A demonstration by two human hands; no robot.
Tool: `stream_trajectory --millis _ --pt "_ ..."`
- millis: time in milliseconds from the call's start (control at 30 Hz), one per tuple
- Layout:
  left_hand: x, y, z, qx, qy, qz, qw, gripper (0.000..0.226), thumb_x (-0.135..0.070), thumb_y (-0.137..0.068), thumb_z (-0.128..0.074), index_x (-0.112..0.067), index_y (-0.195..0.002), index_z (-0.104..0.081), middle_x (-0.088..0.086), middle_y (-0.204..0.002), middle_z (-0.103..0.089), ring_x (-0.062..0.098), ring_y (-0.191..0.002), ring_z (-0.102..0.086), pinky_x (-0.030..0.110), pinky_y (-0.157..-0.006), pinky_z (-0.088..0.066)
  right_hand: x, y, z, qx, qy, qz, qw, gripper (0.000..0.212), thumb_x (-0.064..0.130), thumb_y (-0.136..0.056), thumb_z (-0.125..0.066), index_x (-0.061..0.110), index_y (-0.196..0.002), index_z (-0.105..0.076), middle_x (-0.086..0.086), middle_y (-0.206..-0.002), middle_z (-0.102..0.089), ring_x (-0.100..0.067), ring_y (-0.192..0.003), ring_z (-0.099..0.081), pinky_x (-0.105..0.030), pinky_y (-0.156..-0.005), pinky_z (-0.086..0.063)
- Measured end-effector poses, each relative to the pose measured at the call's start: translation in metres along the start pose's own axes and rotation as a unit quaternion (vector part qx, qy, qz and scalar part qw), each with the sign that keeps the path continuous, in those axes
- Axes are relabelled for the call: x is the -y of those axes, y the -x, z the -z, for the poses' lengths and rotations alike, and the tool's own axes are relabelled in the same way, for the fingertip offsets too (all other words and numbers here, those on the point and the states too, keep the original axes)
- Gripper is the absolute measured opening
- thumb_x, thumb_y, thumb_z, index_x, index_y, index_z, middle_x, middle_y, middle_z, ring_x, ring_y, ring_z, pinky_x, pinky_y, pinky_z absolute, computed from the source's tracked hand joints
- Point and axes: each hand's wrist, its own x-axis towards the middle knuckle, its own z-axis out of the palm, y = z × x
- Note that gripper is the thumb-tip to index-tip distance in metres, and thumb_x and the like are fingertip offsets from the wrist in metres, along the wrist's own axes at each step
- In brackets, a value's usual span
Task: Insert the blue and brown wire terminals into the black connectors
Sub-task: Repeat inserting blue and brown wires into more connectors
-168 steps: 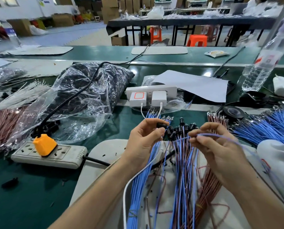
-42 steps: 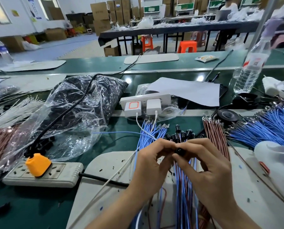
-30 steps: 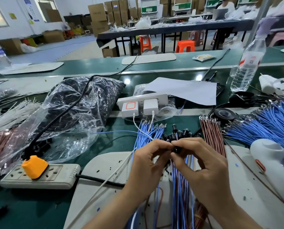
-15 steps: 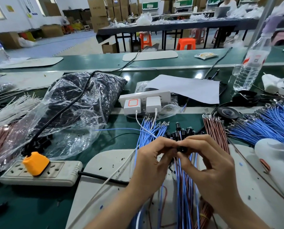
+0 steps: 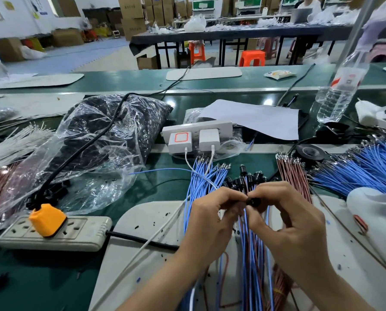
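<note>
Head view: left hand (image 5: 210, 212) and right hand (image 5: 288, 216) meet at the fingertips, both pinching one black connector (image 5: 252, 202), apparently to steady it for a terminal; spare blue wires (image 5: 201, 178) lie at eleven o'clock, brown wires (image 5: 293, 173) at one.

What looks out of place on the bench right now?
One stray blue wire lies alone on the green mat, apart from the blue bundle, reaching toward the plastic bag. Black specks litter the white board.
</note>
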Motion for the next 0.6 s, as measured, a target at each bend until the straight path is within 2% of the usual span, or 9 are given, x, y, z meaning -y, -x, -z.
stream_trajectory --millis 100,167,233,300,367,400,500,533,600 --pt "-0.001 -0.001 0.001 0.02 0.012 -0.037 0.999 0.029 -0.001 -0.086 -0.064 -0.011 -0.113 -0.06 -0.016 -0.092 -0.066 0.001 -0.077 -0.065 0.016 -0.074 -0.052 -0.001 -0.003 0.001 -0.003 -0.019 -0.057 0.998 0.04 -0.001 -0.073 -0.076 0.028 -0.09 -0.054 0.008 -0.082 -0.064 -0.01 -0.075 -0.066 -0.021 -0.07 -0.054" --pt "-0.002 0.0 0.0 0.043 0.024 -0.058 0.997 0.042 -0.003 -0.086 -0.065 -0.019 -0.123 -0.053 -0.015 -0.103 -0.066 0.005 -0.088 -0.067 0.019 -0.082 -0.052 -0.003 -0.006 0.003 0.012 0.011 -0.046 0.999 0.032 0.006 -0.074 -0.078 0.026 -0.088 -0.057 0.008 -0.079 -0.065 -0.006 -0.073 -0.065 -0.015 -0.068 -0.05" --pt "-0.002 0.0 -0.001 0.012 0.017 -0.058 0.998 0.034 -0.007 -0.087 -0.065 -0.023 -0.116 -0.059 -0.01 -0.099 -0.069 0.005 -0.088 -0.068 0.017 -0.081 -0.051 -0.004 -0.013 0.013 0.012 0.003 -0.05 0.999 0.019 0.024 -0.077 -0.076 0.027 -0.088 -0.061 0.009 -0.083 -0.066 -0.006 -0.075 -0.064 -0.01 -0.069 -0.048" --pt "-0.002 -0.001 0.001 -0.037 0.018 -0.036 0.999 0.028 -0.011 -0.085 -0.066 -0.031 -0.104 -0.063 -0.011 -0.089 -0.07 0.006 -0.082 -0.069 0.015 -0.078 -0.051 -0.012 -0.022 0.029 -0.03 0.086 -0.048 0.995 0.014 0.026 -0.079 -0.075 0.021 -0.086 -0.063 0.005 -0.084 -0.062 -0.01 -0.07 -0.06 -0.012 -0.067 -0.047" --pt "-0.002 -0.002 0.002 -0.048 0.028 -0.02 0.998 0.027 -0.015 -0.085 -0.064 -0.038 -0.099 -0.063 -0.014 -0.088 -0.07 0.008 -0.081 -0.069 0.016 -0.077 -0.051 -0.024 -0.028 0.042 -0.035 0.272 -0.087 0.958 0.012 0.02 -0.078 -0.076 0.015 -0.077 -0.065 0.0 -0.077 -0.059 -0.019 -0.066 -0.055 -0.025 -0.064 -0.045" --pt "-0.003 -0.002 0.002 -0.046 0.03 -0.019 0.998 0.027 -0.016 -0.086 -0.063 -0.039 -0.1 -0.062 -0.014 -0.089 -0.07 0.009 -0.081 -0.069 0.018 -0.077 -0.052 -0.029 -0.029 0.044 0.012 0.336 -0.146 0.93 0.015 0.023 -0.078 -0.077 0.016 -0.073 -0.065 -0.001 -0.074 -0.059 -0.022 -0.069 -0.054 -0.028 -0.064 -0.041" --pt "-0.004 -0.002 0.002 -0.04 0.033 -0.016 0.999 0.025 -0.018 -0.088 -0.061 -0.037 -0.104 -0.06 -0.011 -0.09 -0.07 0.011 -0.082 -0.069 0.021 -0.077 -0.053 -0.036 -0.027 0.041 0.202 0.394 -0.343 0.829 0.024 0.044 -0.08 -0.071 0.025 -0.071 -0.062 0.005 -0.075 -0.062 -0.019 -0.075 -0.055 -0.026 -0.059 -0.035" --pt "-0.003 -0.002 0.002 -0.041 0.039 -0.014 0.998 0.023 -0.018 -0.089 -0.061 -0.035 -0.104 -0.06 -0.011 -0.09 -0.07 0.011 -0.081 -0.069 0.022 -0.077 -0.053 -0.037 -0.026 0.04 0.226 0.401 -0.365 0.809 0.025 0.049 -0.079 -0.07 0.026 -0.072 -0.06 0.008 -0.074 -0.061 -0.017 -0.074 -0.055 -0.025 -0.057 -0.034" --pt "-0.004 -0.001 0.004 -0.043 0.056 -0.001 0.997 0.022 -0.017 -0.089 -0.06 -0.033 -0.104 -0.061 -0.012 -0.089 -0.07 0.011 -0.081 -0.069 0.022 -0.077 -0.054 -0.037 -0.026 0.037 0.222 0.406 -0.379 0.801 0.027 0.051 -0.077 -0.071 0.028 -0.069 -0.058 0.01 -0.072 -0.058 -0.017 -0.074 -0.055 -0.025 -0.059 -0.036"
